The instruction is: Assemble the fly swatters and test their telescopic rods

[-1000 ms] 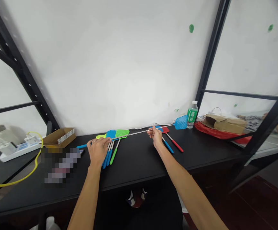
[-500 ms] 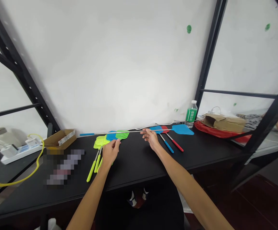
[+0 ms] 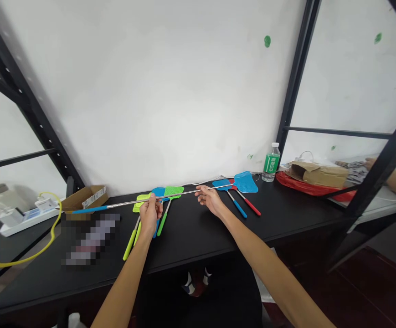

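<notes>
A long blue fly swatter point(image 3: 247, 182) with an extended silver shaft is held crosswise above the tabletop, its blue handle pointing left and its mesh head right. My left hand point(image 3: 150, 215) is closed round the shaft left of the middle. My right hand point(image 3: 208, 199) pinches the shaft between thumb and fingers nearer the head. Below my left hand lie several swatters: yellow ones point(image 3: 129, 243), a green one point(image 3: 173, 192) and a blue one partly covered. Beyond my right hand lie a blue swatter point(image 3: 238, 205) and a red swatter point(image 3: 252, 206), their heads partly hidden.
A water bottle point(image 3: 271, 163) stands at the back right by the black rack post. Left on the black table point(image 3: 198, 241) are an open cardboard box point(image 3: 84, 200) and a blurred-out item. Further right, a carton point(image 3: 321, 174) lies on red plastic; another person's arm shows there.
The swatter has tilted, its handle dropping left and its head turning mesh-side toward me. My left hand has moved up and left onto the shaft; my right hand has shifted slightly left.
</notes>
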A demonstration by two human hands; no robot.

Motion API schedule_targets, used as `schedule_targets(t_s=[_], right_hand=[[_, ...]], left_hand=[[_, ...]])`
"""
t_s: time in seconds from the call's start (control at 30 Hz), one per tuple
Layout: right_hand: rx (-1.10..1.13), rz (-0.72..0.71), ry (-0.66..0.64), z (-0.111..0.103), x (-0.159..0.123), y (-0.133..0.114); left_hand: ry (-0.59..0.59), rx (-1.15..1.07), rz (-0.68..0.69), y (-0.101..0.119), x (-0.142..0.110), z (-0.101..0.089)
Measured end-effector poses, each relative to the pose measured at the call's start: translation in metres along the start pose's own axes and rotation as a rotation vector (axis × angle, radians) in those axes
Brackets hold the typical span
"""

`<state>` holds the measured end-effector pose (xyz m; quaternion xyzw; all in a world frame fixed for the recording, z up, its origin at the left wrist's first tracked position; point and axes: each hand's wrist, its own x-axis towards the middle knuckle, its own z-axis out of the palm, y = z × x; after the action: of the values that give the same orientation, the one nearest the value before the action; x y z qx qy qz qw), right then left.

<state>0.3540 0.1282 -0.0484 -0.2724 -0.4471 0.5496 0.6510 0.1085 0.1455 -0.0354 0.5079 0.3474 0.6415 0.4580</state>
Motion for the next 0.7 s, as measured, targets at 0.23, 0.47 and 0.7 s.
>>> schedule_targets(t_s=[0.23,0.47,0.7], right_hand=[[0.144,-0.009,0.260,-0.005,0.004,-0.004],[0.221,-0.063,0.406,-0.012,0.007,-0.005],[0.214,-0.030,0.387,-0.009,0.006,-0.007]], left_hand=[[0.146,-0.132,0.016,0.007,0.001,-0.003],[0.163,-0.139,0.014,0.006,0.002,-0.004],[0.140,-0.270,-0.034,0.007,0.002,-0.008]])
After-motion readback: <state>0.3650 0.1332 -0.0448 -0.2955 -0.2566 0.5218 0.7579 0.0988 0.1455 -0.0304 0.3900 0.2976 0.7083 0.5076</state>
